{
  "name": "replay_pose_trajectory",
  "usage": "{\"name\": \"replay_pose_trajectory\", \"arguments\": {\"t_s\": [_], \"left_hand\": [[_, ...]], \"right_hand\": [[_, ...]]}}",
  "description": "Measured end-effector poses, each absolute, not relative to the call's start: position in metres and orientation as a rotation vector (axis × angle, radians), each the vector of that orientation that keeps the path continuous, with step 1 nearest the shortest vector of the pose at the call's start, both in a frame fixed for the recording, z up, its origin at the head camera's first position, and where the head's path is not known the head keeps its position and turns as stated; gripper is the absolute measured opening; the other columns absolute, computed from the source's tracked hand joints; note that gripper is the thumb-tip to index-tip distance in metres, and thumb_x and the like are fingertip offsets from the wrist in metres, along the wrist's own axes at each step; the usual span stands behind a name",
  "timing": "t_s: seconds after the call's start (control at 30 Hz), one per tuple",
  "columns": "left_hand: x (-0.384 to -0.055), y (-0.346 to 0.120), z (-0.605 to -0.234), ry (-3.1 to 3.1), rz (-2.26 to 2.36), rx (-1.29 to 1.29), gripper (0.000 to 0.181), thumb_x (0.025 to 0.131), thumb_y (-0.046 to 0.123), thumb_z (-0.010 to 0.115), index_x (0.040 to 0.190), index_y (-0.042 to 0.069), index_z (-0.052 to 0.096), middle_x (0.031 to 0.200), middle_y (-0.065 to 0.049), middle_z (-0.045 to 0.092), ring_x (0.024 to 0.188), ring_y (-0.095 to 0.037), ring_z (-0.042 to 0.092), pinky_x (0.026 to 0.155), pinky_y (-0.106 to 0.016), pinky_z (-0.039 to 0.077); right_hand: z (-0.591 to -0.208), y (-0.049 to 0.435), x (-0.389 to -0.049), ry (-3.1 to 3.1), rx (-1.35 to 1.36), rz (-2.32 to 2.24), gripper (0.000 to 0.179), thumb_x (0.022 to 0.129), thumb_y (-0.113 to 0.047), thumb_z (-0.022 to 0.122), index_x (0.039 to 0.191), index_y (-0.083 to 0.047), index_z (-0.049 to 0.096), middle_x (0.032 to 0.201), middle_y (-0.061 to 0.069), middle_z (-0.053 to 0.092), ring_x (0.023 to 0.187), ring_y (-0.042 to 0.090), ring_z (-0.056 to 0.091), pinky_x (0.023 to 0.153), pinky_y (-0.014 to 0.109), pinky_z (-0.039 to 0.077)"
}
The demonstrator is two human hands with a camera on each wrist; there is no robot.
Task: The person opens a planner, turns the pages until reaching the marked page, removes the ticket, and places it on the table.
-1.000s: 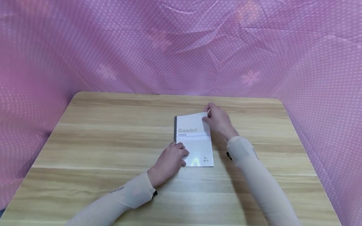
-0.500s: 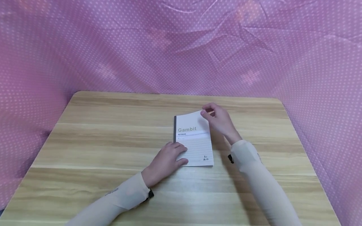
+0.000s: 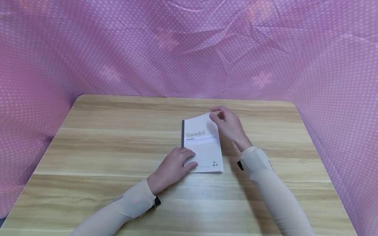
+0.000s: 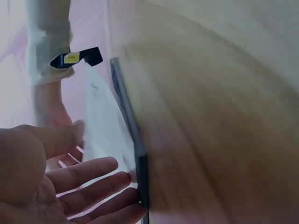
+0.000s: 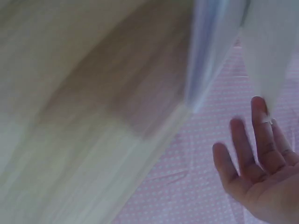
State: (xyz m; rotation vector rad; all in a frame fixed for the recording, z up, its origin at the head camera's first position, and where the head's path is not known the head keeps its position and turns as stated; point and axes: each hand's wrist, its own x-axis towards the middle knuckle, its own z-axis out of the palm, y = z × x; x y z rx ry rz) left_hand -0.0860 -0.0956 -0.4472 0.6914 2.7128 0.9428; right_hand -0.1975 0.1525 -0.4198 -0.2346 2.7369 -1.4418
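Observation:
A white notebook (image 3: 203, 149) with a dark spine and "Gambit" on its cover lies on the table, its spine to the left. My right hand (image 3: 228, 124) pinches the cover's far right corner between thumb and fingers; that corner is raised, and in the right wrist view the lifted sheet (image 5: 271, 51) stands apart from the thicker page block (image 5: 205, 60). Across the lower left of the notebook rests my left hand (image 3: 174, 164), fingers extended. The left wrist view shows those fingers (image 4: 88, 177) by the dark spine (image 4: 128, 112).
The wood-grain table (image 3: 103, 137) spreads out around the notebook. Pink dotted cloth (image 3: 189, 59) hangs behind it and along both sides. Pale sleeves (image 3: 265, 177) cover both forearms, with a black strap (image 3: 240, 165) at the wrist.
The notebook's far right corner has risen, with my right hand drawing it slightly up and left. My left hand has spread its thumb and shifted a little over the lower cover.

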Motion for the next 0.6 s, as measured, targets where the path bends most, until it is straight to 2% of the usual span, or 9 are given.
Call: {"name": "replay_pose_trajectory", "arguments": {"t_s": [0.13, 0.2, 0.27, 0.33, 0.4, 0.47, 0.53, 0.6], "left_hand": [[-0.076, -0.106, -0.440, 2.772, 1.109, 0.652, 0.049, 0.110, 0.036, 0.068, 0.146, 0.003, 0.067, 0.144, -0.014, 0.068, 0.136, -0.035, 0.061, 0.114, -0.055, 0.045], [-0.069, -0.111, -0.435, 2.879, 1.209, 0.749, 0.054, 0.113, 0.040, 0.062, 0.150, 0.001, 0.063, 0.148, -0.017, 0.065, 0.139, -0.038, 0.058, 0.115, -0.057, 0.044], [-0.059, -0.116, -0.430, 3.012, 1.284, 0.951, 0.056, 0.115, 0.042, 0.055, 0.149, -0.002, 0.062, 0.150, -0.020, 0.063, 0.139, -0.040, 0.058, 0.116, -0.058, 0.044], [-0.050, -0.117, -0.425, 3.136, 1.290, 1.258, 0.052, 0.116, 0.039, 0.052, 0.143, -0.004, 0.066, 0.147, -0.022, 0.065, 0.137, -0.041, 0.060, 0.116, -0.057, 0.044], [-0.041, -0.117, -0.421, 3.224, 1.189, 1.553, 0.048, 0.116, 0.034, 0.051, 0.135, -0.007, 0.070, 0.143, -0.023, 0.067, 0.134, -0.043, 0.062, 0.117, -0.057, 0.043], [-0.033, -0.116, -0.419, 3.281, 1.019, 1.696, 0.046, 0.116, 0.031, 0.050, 0.128, -0.007, 0.074, 0.139, -0.023, 0.070, 0.134, -0.044, 0.063, 0.118, -0.059, 0.041], [-0.026, -0.117, -0.420, 3.341, 0.825, 1.635, 0.052, 0.116, 0.036, 0.046, 0.126, -0.006, 0.075, 0.138, -0.023, 0.070, 0.137, -0.045, 0.060, 0.120, -0.062, 0.036], [-0.020, -0.121, -0.422, 3.386, 0.664, 1.417, 0.061, 0.117, 0.044, 0.040, 0.126, -0.005, 0.076, 0.140, -0.024, 0.069, 0.142, -0.047, 0.054, 0.122, -0.067, 0.029]], "right_hand": [[-0.413, 0.142, -0.194, 2.570, -0.338, -1.697, 0.050, 0.115, -0.040, 0.057, 0.157, -0.012, 0.055, 0.121, 0.016, 0.075, 0.111, 0.031, 0.070, 0.098, 0.054, 0.052], [-0.410, 0.135, -0.191, 2.463, -0.437, -1.810, 0.050, 0.117, -0.034, 0.053, 0.160, -0.009, 0.051, 0.127, 0.020, 0.075, 0.115, 0.036, 0.070, 0.103, 0.060, 0.050], [-0.409, 0.127, -0.188, 2.360, -0.554, -1.871, 0.050, 0.118, -0.030, 0.049, 0.162, -0.006, 0.047, 0.133, 0.023, 0.072, 0.119, 0.041, 0.069, 0.107, 0.064, 0.048], [-0.409, 0.118, -0.186, 2.298, -0.668, -1.866, 0.051, 0.119, -0.031, 0.044, 0.162, -0.004, 0.047, 0.138, 0.023, 0.070, 0.122, 0.045, 0.067, 0.106, 0.066, 0.048], [-0.409, 0.109, -0.183, 2.287, -0.765, -1.794, 0.053, 0.119, -0.037, 0.042, 0.161, -0.004, 0.049, 0.146, 0.017, 0.067, 0.128, 0.044, 0.064, 0.108, 0.062, 0.048], [-0.412, 0.102, -0.182, 2.311, -0.839, -1.682, 0.055, 0.119, -0.043, 0.043, 0.159, -0.008, 0.054, 0.152, 0.009, 0.064, 0.134, 0.038, 0.062, 0.111, 0.057, 0.047], [-0.414, 0.096, -0.180, 2.341, -0.904, -1.559, 0.053, 0.117, -0.044, 0.048, 0.157, -0.010, 0.058, 0.155, 0.002, 0.062, 0.137, 0.033, 0.061, 0.112, 0.052, 0.047], [-0.418, 0.092, -0.180, 2.375, -0.934, -1.429, 0.050, 0.115, -0.043, 0.053, 0.156, -0.014, 0.060, 0.157, -0.001, 0.060, 0.138, 0.029, 0.060, 0.112, 0.049, 0.047]]}}
